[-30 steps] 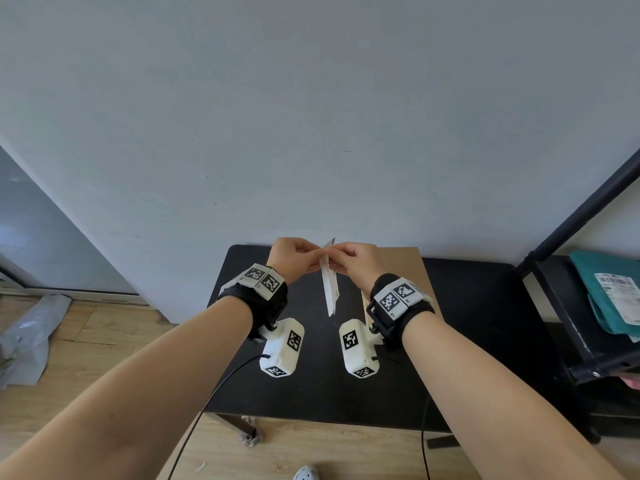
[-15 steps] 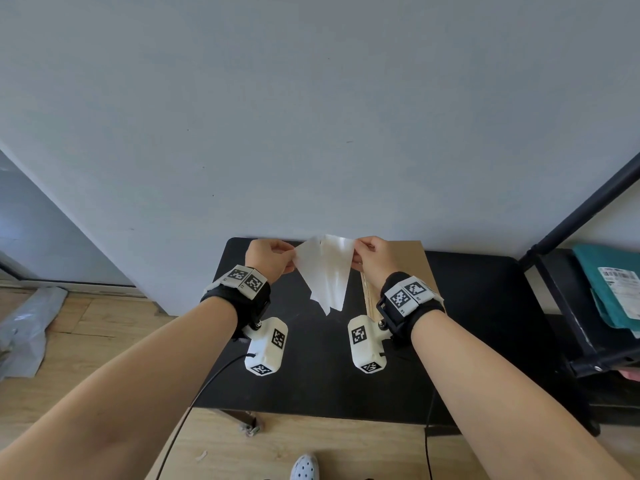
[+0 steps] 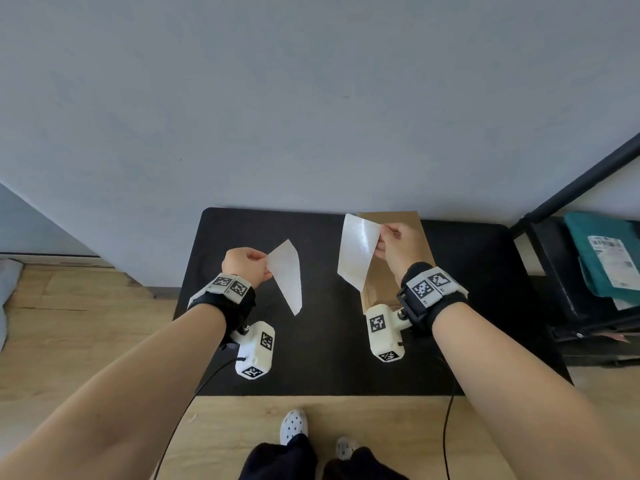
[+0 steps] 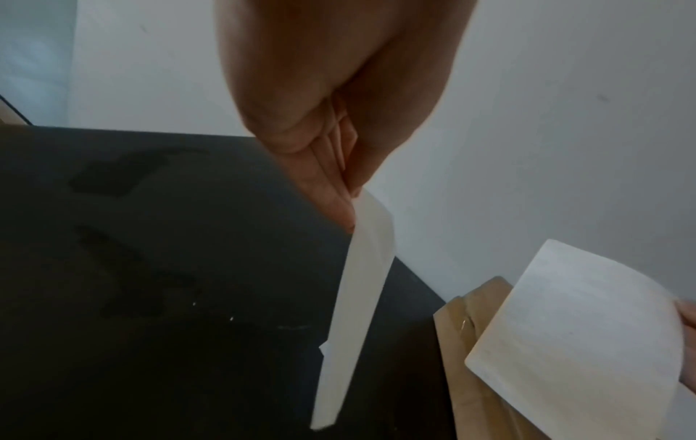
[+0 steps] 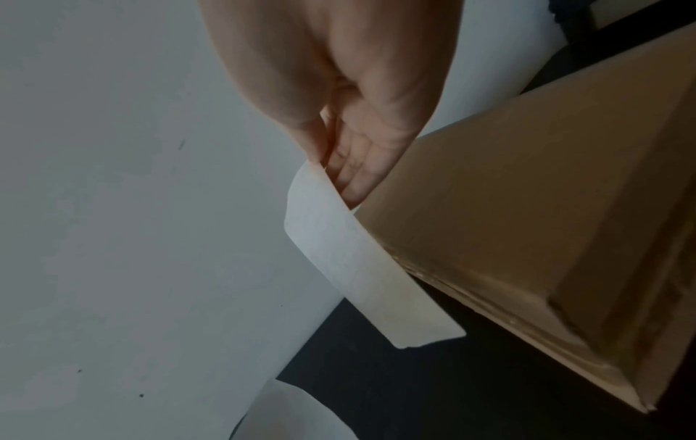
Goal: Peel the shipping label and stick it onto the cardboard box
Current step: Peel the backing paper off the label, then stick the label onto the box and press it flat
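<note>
Taking the black table (image 3: 311,358) as landmark: over its left half the left hand (image 3: 244,266) pinches one corner of a matte white sheet (image 3: 286,275), which hangs down edge-on, clear of the tabletop. A bare dark gap of table separates it from the second sheet. Over the table's right half the right hand (image 3: 398,245) pinches the upper edge of a glossy, curling sheet (image 3: 356,251); which of the two is the shipping label cannot be told. Behind that hand, the cardboard box (image 3: 412,271) stands at the table's back edge, against the wall (image 3: 311,98).
</note>
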Tool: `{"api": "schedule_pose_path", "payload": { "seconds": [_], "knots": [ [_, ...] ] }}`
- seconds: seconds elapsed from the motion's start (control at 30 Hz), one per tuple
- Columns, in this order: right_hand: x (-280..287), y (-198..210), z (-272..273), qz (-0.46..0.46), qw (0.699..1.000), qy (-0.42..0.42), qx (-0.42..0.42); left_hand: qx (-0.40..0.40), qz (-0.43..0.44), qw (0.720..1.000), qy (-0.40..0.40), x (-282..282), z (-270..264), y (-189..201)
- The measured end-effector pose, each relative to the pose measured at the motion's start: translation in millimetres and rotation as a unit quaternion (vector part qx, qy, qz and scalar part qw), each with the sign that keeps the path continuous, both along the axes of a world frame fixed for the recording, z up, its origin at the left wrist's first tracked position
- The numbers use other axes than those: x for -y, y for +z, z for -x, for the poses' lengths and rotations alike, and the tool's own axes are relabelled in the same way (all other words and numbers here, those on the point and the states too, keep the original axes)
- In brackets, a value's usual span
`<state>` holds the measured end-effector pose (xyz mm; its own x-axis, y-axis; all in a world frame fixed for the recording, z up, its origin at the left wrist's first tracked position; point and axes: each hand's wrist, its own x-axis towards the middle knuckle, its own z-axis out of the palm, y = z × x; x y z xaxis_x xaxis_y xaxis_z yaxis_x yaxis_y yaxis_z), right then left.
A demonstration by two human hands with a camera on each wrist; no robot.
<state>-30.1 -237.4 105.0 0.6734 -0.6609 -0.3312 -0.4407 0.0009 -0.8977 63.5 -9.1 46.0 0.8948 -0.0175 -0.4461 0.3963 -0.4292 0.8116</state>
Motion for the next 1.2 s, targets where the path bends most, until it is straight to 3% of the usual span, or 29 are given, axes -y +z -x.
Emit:
{"api": "schedule_pose_path", "payload": {
  "seconds": [0.2,0.4,0.6,0.7,0.8,1.0,1.2],
  "knots": [
    [-2,-13,-4,-0.024,0.999,-0.023,-0.019,-0.029,-0.046,0.998,-0.018,3,-6,-25],
    [-5,-15,-11,-0.033,0.999,-0.034,-0.009,0.0,-0.15,0.985,-0.091,3,-8,-17],
    [-11,-1,-16,-0.05,0.998,-0.042,0.016,0.079,-0.108,0.978,-0.157,29,1,14],
    [-14,12,-18,-0.072,0.996,-0.047,0.035,0.136,-0.101,0.955,-0.244,59,13,36],
    [-14,26,-18,-0.078,0.995,-0.046,0.046,0.209,-0.162,0.916,-0.301,82,24,57],
    [-4,45,-12,-0.099,0.989,-0.059,0.089,0.3,-0.161,0.899,-0.275,105,36,79],
    [18,61,8,-0.091,0.99,-0.014,0.111,0.253,-0.133,0.932,-0.223,121,43,93]
  ]
}}
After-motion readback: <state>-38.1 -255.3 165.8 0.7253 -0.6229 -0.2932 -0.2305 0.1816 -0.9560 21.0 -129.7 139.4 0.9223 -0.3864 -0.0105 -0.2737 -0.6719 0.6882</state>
